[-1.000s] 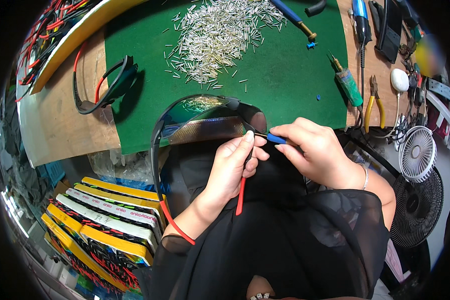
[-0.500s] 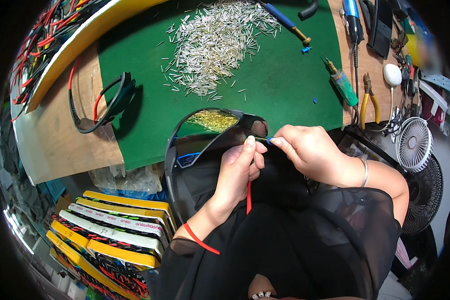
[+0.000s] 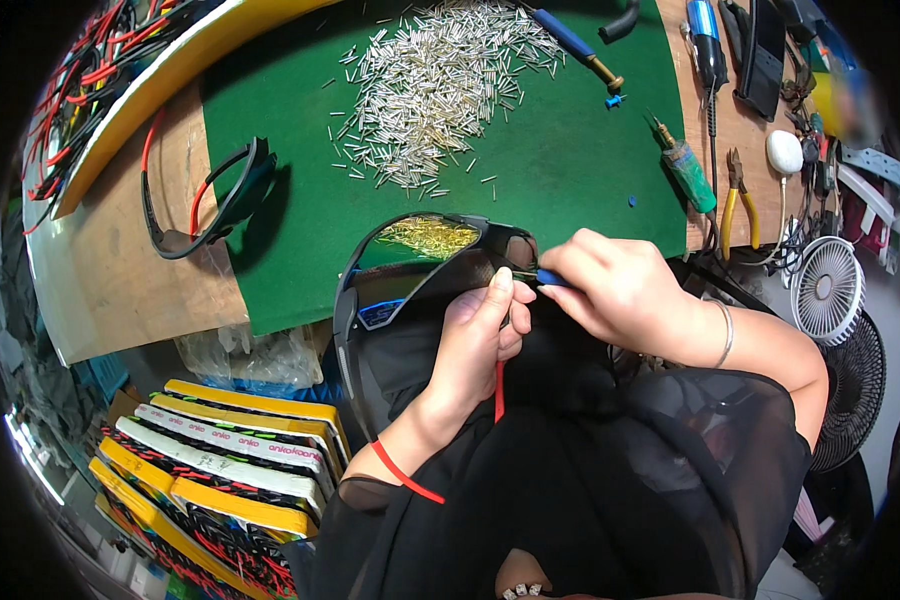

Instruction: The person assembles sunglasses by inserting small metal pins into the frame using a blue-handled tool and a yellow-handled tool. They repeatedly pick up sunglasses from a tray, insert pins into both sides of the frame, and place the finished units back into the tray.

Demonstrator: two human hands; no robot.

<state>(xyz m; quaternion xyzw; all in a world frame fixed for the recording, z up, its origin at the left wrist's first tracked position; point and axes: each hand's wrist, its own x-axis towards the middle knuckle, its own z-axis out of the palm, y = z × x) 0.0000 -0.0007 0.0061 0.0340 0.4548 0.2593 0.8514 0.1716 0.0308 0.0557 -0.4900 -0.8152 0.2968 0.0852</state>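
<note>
A pair of dark wraparound sunglasses (image 3: 410, 275) with red temple ends is held at its hinge by my left hand (image 3: 480, 330), thumb pressed against the fingers. One red-tipped temple lies across my left wrist; the other hangs below that hand. Gold-coloured slivers show in the lens, apparently a reflection of the pin pile. My right hand (image 3: 620, 295) is closed round a slim blue-handled tool (image 3: 550, 278), probably a small screwdriver. Its thin metal shaft meets the hinge area at my left thumb tip. The exact contact point is too small to make out.
Silvery pins (image 3: 430, 100) lie heaped on the green mat (image 3: 570, 180). Another pair of sunglasses (image 3: 205, 205) rests at left, near a yellow-edged tray of frames (image 3: 110, 90). Rightward are a green-handled tool (image 3: 688, 175), yellow pliers (image 3: 735, 205) and a white fan (image 3: 828, 290). Filled boxes (image 3: 240, 440) stand lower left.
My right hand has turned slightly, and more of the blue handle shows below its fingers. The left hand keeps its hold on the sunglasses, nearly still.
</note>
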